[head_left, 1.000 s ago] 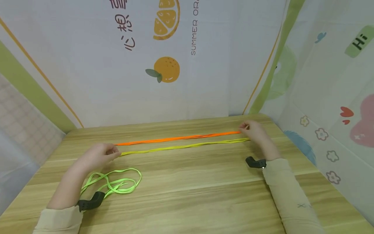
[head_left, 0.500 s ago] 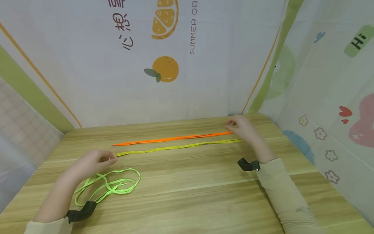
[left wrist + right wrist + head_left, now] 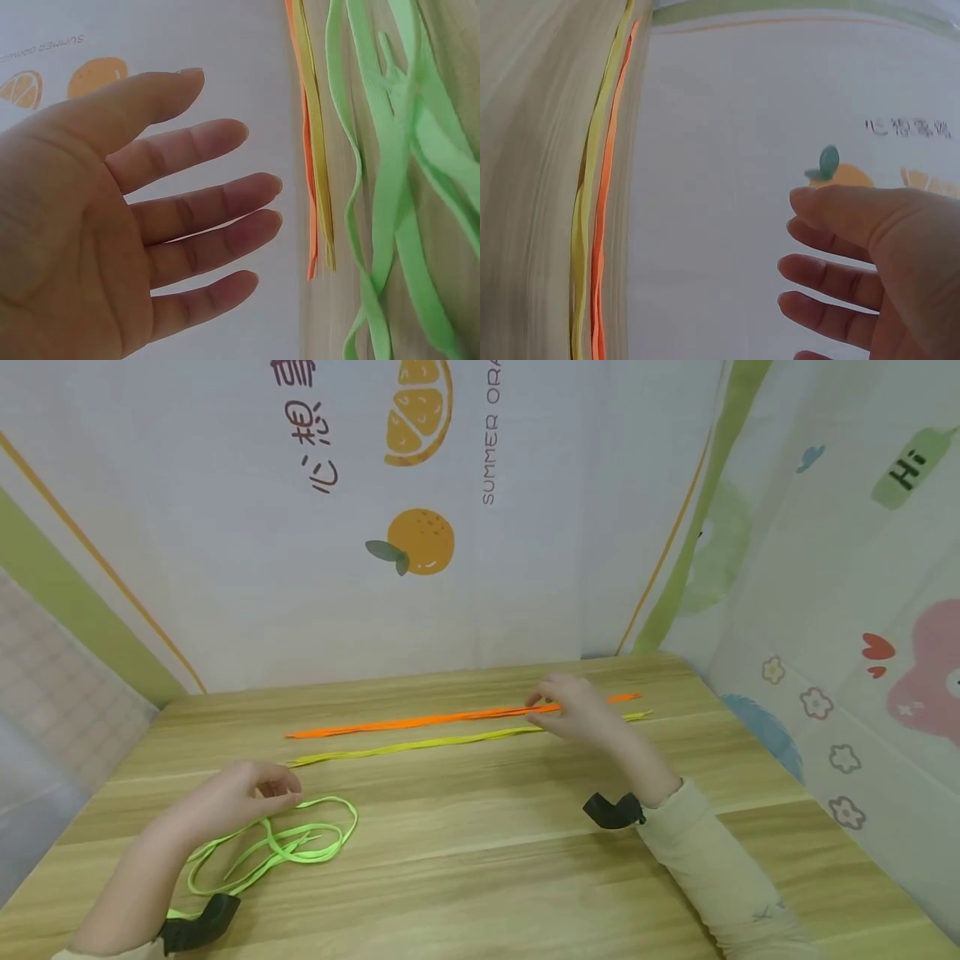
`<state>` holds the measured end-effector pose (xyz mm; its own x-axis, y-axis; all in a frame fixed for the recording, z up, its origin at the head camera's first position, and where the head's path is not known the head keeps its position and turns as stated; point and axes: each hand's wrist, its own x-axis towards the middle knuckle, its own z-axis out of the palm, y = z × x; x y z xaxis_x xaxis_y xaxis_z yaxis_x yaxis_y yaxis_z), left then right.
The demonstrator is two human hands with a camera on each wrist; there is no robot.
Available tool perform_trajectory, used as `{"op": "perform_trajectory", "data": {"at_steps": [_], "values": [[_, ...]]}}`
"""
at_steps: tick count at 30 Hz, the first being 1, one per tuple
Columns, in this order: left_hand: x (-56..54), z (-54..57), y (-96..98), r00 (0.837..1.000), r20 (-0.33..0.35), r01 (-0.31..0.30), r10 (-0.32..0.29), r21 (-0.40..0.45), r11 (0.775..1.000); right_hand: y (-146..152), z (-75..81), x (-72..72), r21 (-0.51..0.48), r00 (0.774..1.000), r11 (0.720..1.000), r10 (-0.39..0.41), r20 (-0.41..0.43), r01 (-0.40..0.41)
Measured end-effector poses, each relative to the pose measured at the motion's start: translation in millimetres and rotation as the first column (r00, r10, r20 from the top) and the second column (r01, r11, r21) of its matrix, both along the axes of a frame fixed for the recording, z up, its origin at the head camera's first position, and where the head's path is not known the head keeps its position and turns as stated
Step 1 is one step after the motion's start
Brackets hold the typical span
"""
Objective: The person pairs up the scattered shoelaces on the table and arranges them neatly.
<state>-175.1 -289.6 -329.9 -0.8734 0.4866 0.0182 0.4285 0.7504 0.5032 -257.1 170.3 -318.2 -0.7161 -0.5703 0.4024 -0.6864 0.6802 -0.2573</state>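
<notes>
An orange shoelace lies stretched across the back of the wooden table. Just in front, a yellow shoelace runs roughly parallel to it. Toward the near left, a bright green shoelace is heaped in loose loops. My left hand is over the green loops; in the left wrist view its fingers are spread and relaxed, holding nothing. My right hand hovers over the right part of the orange and yellow laces, hiding a stretch of both. The right wrist view shows its fingers loosely bent, with nothing between them.
The wooden table meets a white printed curtain along its back edge. Another printed cloth hangs along the right side. A black wrist camera sits on the right wrist, and a similar one on the left.
Both hands have let go of the lace ends. My right hand has moved left along the laces, uncovering their right ends. My left hand has come down and nearer, over the green lace.
</notes>
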Motion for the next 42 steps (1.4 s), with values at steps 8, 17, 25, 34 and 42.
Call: {"op": "perform_trajectory", "data": {"at_steps": [8, 17, 25, 34, 42], "values": [[2.7, 1.8, 2.9, 0.999, -0.035, 0.007, -0.007, -0.008, 1.0, -23.0, -4.2, 13.3, 0.027, 0.985, 0.986, 0.164, -0.045, -0.163], [13.0, -6.8, -3.7, 0.997, -0.079, -0.008, 0.006, -0.016, 1.0, -46.3, -7.6, 30.6, 0.088, 0.977, 0.974, 0.212, -0.006, -0.211], [26.4, -27.1, -13.0, 0.96, -0.278, -0.029, 0.016, -0.042, 0.999, -72.4, -15.5, 45.9, 0.12, 0.961, 0.953, 0.274, 0.045, -0.277], [37.9, -46.4, -19.7, 0.947, -0.323, 0.002, -0.006, -0.012, 1.0, -103.4, -24.8, 54.5, 0.205, 0.944, 0.921, 0.321, 0.081, -0.331], [36.8, -53.9, -19.3, 0.959, -0.284, 0.014, -0.022, -0.032, 0.999, -132.6, -31.6, 59.9, 0.255, 0.925, 0.889, 0.368, 0.096, -0.381]]}}
